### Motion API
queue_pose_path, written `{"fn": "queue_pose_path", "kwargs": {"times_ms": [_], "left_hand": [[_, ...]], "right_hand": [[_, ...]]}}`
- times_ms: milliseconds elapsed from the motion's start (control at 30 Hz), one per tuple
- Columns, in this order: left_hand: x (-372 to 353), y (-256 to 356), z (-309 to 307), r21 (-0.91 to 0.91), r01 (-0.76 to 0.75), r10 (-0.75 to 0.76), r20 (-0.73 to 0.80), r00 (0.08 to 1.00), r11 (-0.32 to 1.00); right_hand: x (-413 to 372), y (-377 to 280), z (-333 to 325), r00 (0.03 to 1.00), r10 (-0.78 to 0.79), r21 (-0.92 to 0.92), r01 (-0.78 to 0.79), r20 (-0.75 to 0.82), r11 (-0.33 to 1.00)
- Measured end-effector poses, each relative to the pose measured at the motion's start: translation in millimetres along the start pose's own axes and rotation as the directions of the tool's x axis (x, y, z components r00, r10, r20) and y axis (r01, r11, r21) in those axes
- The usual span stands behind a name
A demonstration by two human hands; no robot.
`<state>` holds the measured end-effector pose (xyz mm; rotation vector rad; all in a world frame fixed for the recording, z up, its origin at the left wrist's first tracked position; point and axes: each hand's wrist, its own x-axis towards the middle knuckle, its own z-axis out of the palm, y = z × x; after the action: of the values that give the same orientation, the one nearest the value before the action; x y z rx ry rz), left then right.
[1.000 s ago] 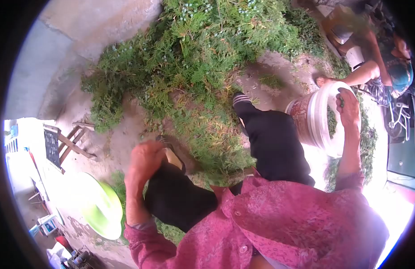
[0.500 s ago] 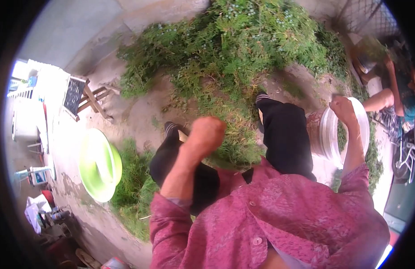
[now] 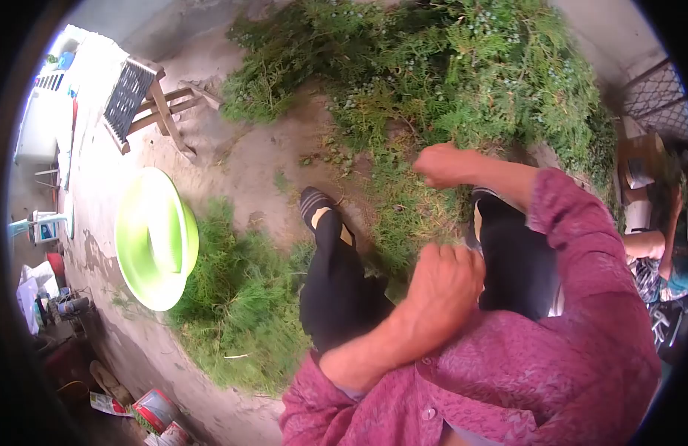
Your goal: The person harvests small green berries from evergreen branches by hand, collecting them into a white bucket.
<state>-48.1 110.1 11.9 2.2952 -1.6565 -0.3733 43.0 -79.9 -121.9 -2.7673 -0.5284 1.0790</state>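
My left hand is closed, knuckles up, above my lap near the left knee. Whatever its fingers hold, if anything, is hidden from me. Farther forward, my right hand is also closed, in front of the leafy green branches with small pale berries heaped on the ground. I cannot make out anything in its fingers. Between my feet lie loose green sprigs. A second pile of cut greenery rests beside my left leg.
A lime-green basin stands to my left, near a wooden stool with a woven seat. Cans and a slipper lie at lower left. At the right edge another person's arm shows near a cardboard box.
My right hand has moved left from above the white bucket to in front of the branches. My left hand has come right and closer to my body. The view has shifted; the bucket is now mostly hidden.
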Motion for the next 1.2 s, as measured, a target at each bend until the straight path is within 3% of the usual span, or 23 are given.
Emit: {"fn": "queue_pose_path", "kwargs": {"times_ms": [67,267,300,367,400,533,633,767,867,933,967,1033,1067,1133,1200], "left_hand": [[-9,-8,-14,-0.057,0.057,-0.058,-0.029,0.998,0.997],[-45,-38,-21,-0.135,0.112,-0.121,-0.061,0.991,0.984],[-50,-41,-22,-0.138,0.122,-0.131,-0.056,0.990,0.983],[-55,-51,-35,-0.124,0.300,-0.299,0.027,0.954,0.946],[-56,-62,-42,-0.102,0.336,-0.344,-0.077,0.936,0.936],[-64,-72,-33,-0.093,0.423,-0.431,-0.118,0.894,0.902],[-68,-75,-34,-0.085,0.399,-0.406,-0.086,0.910,0.913],[-70,-67,-36,-0.071,0.380,-0.385,-0.077,0.920,0.922],[-67,-63,-42,-0.092,0.342,-0.343,0.013,0.939,0.935],[-64,-59,-41,-0.098,0.338,-0.337,0.029,0.941,0.936],[-63,-57,-40,-0.105,0.337,-0.334,0.046,0.941,0.936],[-59,-56,-40,-0.098,0.332,-0.330,0.044,0.943,0.938],[-57,-56,-39,-0.098,0.331,-0.329,0.039,0.944,0.938],[-52,-57,-40,-0.099,0.339,-0.334,0.061,0.941,0.936],[-48,-58,-41,-0.102,0.347,-0.340,0.080,0.937,0.932]], "right_hand": [[66,-9,12,0.997,-0.080,-0.001,0.080,0.000,0.997],[219,-66,39,0.946,-0.001,0.244,0.084,-0.325,0.966],[242,-75,44,0.947,-0.009,0.247,0.093,-0.320,0.965],[276,-91,43,0.922,-0.034,0.199,0.119,-0.386,0.973],[289,-96,44,0.923,-0.043,0.199,0.128,-0.383,0.972],[324,-89,67,0.904,-0.042,0.123,0.103,-0.426,0.987],[303,-43,87,0.871,-0.053,0.104,0.119,-0.489,0.987],[213,20,92,0.929,0.149,0.107,-0.120,-0.337,0.987],[180,53,92,0.876,0.235,0.206,-0.160,-0.420,0.965],[179,71,82,0.753,0.359,0.406,-0.133,-0.552,0.904],[184,79,79,0.750,0.363,0.412,-0.132,-0.553,0.901],[194,91,69,0.533,0.715,0.650,-0.351,-0.454,0.674],[196,95,63,0.532,0.716,0.655,-0.348,-0.452,0.671],[197,100,54,0.522,0.853,0.689,-0.621,0.010,0.372],[201,103,60,0.525,0.851,0.666,-0.635,-0.001,0.392]]}}
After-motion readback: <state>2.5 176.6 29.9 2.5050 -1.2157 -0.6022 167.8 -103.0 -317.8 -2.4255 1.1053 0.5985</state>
